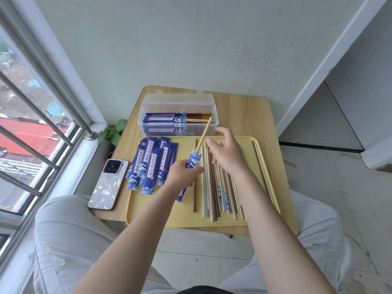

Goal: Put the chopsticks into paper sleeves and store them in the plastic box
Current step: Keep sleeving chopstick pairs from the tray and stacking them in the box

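L hand (184,174) round sleeved chopstick (203,135)

- A single wide-angle view, worn on the person's head, looks forward and steeply down.
- It faces a small wooden table (244,115) set against a pale wall, with a window along the left edge.
- It sits close: both forearms reach in from the bottom edge, and the person's knees frame the table.
- The yellow tray (182,217) lies near centre; straight lines bow towards the edges.
- With only one view, nothing is shared.
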